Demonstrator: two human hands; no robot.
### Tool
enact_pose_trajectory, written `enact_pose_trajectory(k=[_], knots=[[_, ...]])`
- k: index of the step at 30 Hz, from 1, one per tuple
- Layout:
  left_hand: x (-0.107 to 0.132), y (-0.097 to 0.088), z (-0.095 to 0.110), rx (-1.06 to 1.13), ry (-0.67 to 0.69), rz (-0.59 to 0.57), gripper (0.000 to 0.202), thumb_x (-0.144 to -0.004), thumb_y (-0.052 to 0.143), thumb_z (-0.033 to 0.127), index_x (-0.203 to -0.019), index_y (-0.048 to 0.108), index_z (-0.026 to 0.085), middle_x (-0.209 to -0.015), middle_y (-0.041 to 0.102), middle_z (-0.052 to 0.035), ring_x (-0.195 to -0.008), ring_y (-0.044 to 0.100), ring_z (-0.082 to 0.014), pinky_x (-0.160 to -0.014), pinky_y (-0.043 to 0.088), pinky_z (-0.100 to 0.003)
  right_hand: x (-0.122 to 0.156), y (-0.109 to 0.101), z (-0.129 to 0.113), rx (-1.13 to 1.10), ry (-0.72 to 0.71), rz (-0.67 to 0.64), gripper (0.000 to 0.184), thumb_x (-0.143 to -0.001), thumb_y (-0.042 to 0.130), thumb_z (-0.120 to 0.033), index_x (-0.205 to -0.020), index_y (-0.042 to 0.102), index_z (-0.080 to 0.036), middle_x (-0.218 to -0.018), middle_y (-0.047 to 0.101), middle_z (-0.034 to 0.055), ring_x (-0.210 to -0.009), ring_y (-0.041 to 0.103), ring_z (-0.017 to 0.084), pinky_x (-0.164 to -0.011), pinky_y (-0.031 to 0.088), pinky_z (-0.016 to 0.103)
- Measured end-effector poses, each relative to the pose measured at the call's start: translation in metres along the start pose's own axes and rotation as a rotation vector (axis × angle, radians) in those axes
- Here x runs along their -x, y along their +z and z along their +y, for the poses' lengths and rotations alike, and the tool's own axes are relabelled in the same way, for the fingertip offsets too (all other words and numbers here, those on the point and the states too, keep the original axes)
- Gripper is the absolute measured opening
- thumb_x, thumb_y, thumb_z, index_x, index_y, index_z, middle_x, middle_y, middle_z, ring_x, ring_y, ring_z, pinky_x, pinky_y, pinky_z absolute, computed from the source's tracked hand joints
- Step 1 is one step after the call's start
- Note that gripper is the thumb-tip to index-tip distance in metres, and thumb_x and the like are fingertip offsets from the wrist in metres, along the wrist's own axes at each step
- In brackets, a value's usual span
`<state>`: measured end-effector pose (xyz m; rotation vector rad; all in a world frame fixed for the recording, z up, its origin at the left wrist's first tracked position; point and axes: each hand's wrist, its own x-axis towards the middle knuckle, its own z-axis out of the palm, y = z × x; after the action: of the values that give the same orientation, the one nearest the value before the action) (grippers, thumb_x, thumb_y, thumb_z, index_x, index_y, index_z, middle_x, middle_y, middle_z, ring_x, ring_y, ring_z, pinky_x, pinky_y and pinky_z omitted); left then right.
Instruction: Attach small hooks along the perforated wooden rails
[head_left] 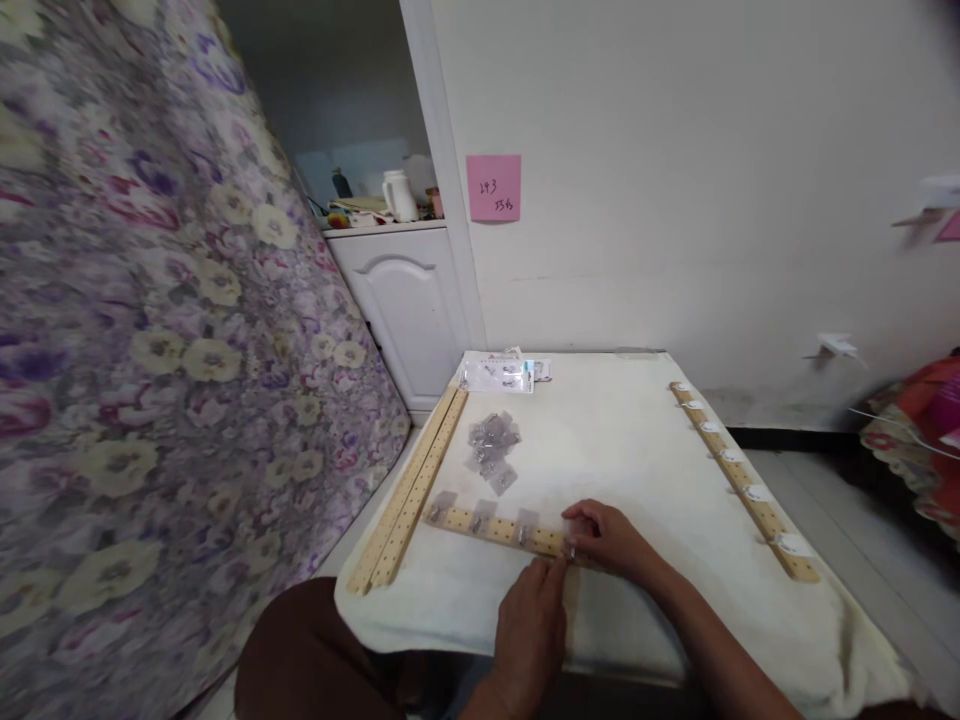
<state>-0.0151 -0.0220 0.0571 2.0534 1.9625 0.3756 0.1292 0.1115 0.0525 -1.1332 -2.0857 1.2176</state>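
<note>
A perforated wooden strip [499, 531] lies across the front of the table, with three clear plastic squares bearing metal hooks [481, 520] spaced along it. At its right part, my right hand [611, 540] has thumb and fingers curled together around a small metal hook [572, 551], pressed to the strip. My left hand [531, 620] comes from below, its fingertips closed together against the strip's near edge beside that hook; what they pinch, if anything, is hidden. The strip's right end is behind my right hand. A pile of clear hook squares [493, 445] lies beyond the strip.
Two long perforated wooden strips [412, 485] lie along the table's left edge. At the right edge is another strip [765, 510] carrying several white pieces. Plastic packaging [499, 374] lies at the back of the cloth-covered table [600, 430]. A floral curtain [210, 360] hangs left.
</note>
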Motion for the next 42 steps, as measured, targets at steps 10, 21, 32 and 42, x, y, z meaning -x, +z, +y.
enact_pose_trajectory(k=[10,21,32,42], knots=[[-0.001,-0.001,0.0,-0.019,0.012,0.004,0.065,-0.077,0.037,0.004,-0.139,0.033,0.024,-0.113,0.055,-0.0089,-0.102,0.051,-0.022,-0.086,0.044,-0.034,-0.005,0.003,0.003,-0.03,0.073,0.015,0.036,-0.06,0.065,-0.021,-0.095,0.067,-0.016,-0.078,0.064,0.001,-0.063,0.049,0.012,-0.059,0.038,0.023],[0.0,0.0,-0.001,0.008,0.019,0.008,0.062,-0.076,0.039,0.005,-0.136,0.037,0.023,-0.118,0.054,-0.0093,-0.107,0.05,-0.0212,-0.091,0.043,-0.034,-0.007,0.002,0.007,-0.073,0.075,0.014,0.036,-0.06,0.067,-0.02,-0.096,0.068,-0.018,-0.085,0.066,0.0016,-0.062,0.05,0.011,-0.059,0.04,0.022],[0.004,0.009,-0.007,0.062,0.092,0.191,0.054,-0.08,0.035,0.005,-0.131,0.04,0.022,-0.113,0.055,-0.0078,-0.105,0.052,-0.0194,-0.09,0.045,-0.032,0.001,-0.016,0.008,-0.19,0.046,0.155,0.031,-0.074,0.056,-0.034,-0.095,0.065,-0.015,-0.08,0.066,0.0047,-0.072,0.06,0.018,-0.067,0.047,0.029],[0.002,-0.003,-0.011,-0.01,0.108,0.049,0.019,-0.079,0.04,0.009,-0.083,0.052,0.022,-0.092,0.056,-0.0028,-0.084,0.053,-0.0154,-0.073,0.043,-0.025,-0.002,-0.026,0.008,-0.162,0.075,0.24,0.017,-0.074,0.051,-0.029,-0.08,0.061,-0.017,-0.069,0.062,0.0009,-0.062,0.054,0.015,-0.058,0.042,0.025]])
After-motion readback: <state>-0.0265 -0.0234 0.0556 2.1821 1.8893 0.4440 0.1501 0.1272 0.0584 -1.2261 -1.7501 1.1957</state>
